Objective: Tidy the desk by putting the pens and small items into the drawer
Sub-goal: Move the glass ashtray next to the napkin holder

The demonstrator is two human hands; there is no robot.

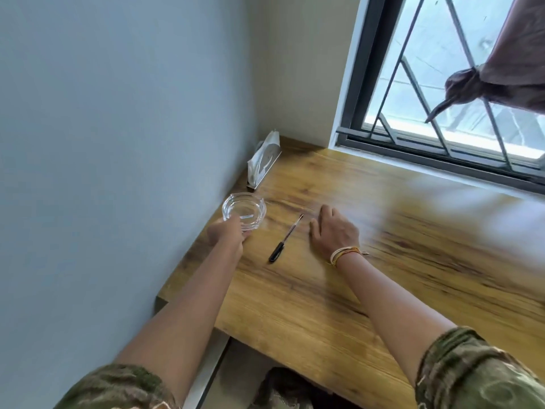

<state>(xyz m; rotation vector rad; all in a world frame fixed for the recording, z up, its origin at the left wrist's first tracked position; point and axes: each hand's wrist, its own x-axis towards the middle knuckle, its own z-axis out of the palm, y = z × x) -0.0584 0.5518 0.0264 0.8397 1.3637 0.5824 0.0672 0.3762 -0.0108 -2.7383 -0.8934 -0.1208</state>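
Observation:
A clear glass ashtray (244, 209) sits near the desk's left edge by the wall. My left hand (227, 235) grips its near rim. A pen (285, 239) with a black cap and a thin metal tip lies slantwise on the wooden desk (383, 261) between my hands. My right hand (333, 231) rests flat on the desk just right of the pen, fingers apart, holding nothing. No drawer is visible.
A white tissue pack (264, 160) leans against the wall in the far left corner. A barred window (442, 84) runs along the desk's far side, with a knotted curtain (501, 81) hanging at the upper right. The blue-grey wall bounds the left.

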